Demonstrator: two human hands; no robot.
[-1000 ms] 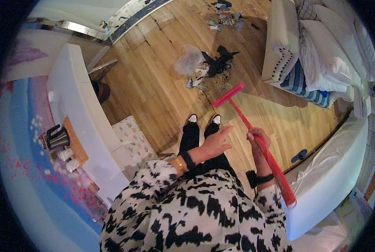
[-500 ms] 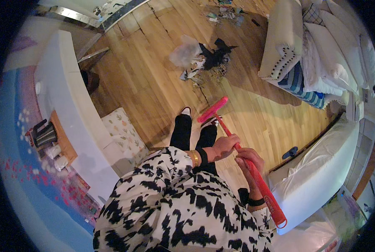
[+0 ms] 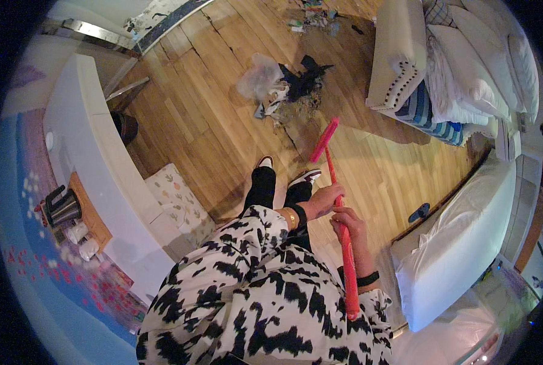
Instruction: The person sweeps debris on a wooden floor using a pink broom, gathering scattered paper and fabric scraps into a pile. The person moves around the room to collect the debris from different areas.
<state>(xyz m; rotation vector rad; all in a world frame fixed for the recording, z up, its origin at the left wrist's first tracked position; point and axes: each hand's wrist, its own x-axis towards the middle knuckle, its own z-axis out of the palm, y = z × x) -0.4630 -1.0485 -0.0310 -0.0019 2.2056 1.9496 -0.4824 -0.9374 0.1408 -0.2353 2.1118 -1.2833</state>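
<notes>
A red-handled broom (image 3: 348, 267) with a pink head (image 3: 325, 140) slants from my waist to the wooden floor. My left hand (image 3: 325, 199) is wrapped round its handle, farther toward the head. Close behind it, my right hand (image 3: 350, 224) grips the same handle nearer the thick end. The head is beside my right shoe (image 3: 305, 177). Beyond it lies a heap of litter, with a crumpled clear plastic bag (image 3: 258, 78), a black scrap (image 3: 307, 78) and greyish dust (image 3: 296, 109).
More litter (image 3: 313, 23) lies at the far end. A cream sofa (image 3: 399, 55) with pillows stands at the far right, a white-covered bed (image 3: 460, 243) nearer. On the left are a white counter (image 3: 95, 152) with a kettle (image 3: 63, 207) and a patterned stool (image 3: 177, 191). Dark slippers (image 3: 419, 212) rest by the bed.
The broom has swung more upright. Its head has moved right and away from my feet, while its thick end and my right hand have shifted left. Both hands keep their grip.
</notes>
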